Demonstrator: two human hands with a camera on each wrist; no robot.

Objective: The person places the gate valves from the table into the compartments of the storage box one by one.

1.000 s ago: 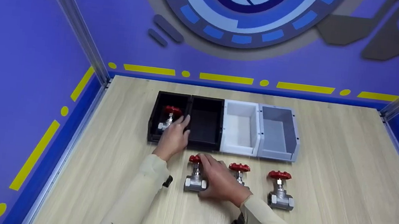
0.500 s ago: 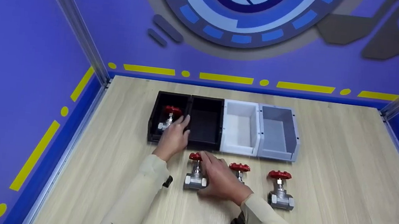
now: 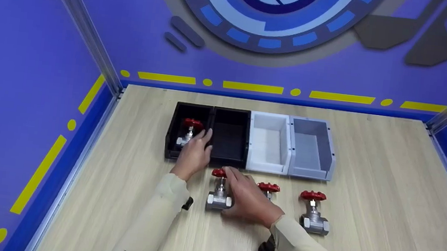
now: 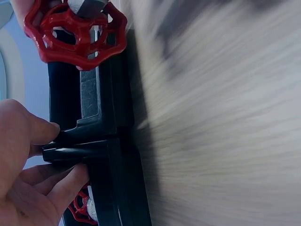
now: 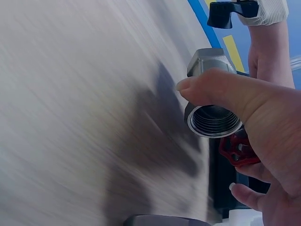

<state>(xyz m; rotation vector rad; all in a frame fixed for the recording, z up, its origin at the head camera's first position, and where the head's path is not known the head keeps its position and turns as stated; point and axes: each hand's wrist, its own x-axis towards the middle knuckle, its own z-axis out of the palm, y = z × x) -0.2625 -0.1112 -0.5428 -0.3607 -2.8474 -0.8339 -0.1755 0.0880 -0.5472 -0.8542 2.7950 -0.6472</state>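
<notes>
My right hand (image 3: 250, 200) grips a steel gate valve (image 3: 219, 201) with a red handwheel, in front of the black bins. In the right wrist view the thumb lies across the valve body (image 5: 211, 61), whose threaded end faces the camera. My left hand (image 3: 194, 156) pinches the adjoining walls between the left black bin (image 3: 168, 140) and the second black bin (image 3: 228, 138); in the left wrist view the thumb and fingers straddle these walls (image 4: 75, 151). Inside the left black bin lies another gate valve (image 3: 184, 140), partly covered by the left hand.
To the right in the same row stand a white bin (image 3: 267, 166) and a grey bin (image 3: 319, 175). A third valve (image 3: 269, 187) lies partly hidden behind the right hand, and a further valve (image 3: 314, 222) sits to its right. Blue panels (image 3: 255, 72) enclose the wooden table (image 3: 380, 194).
The right hand's valve has shifted slightly forward, toward the bins. The left hand keeps its place on the bin walls, and the other valves stay where they were.
</notes>
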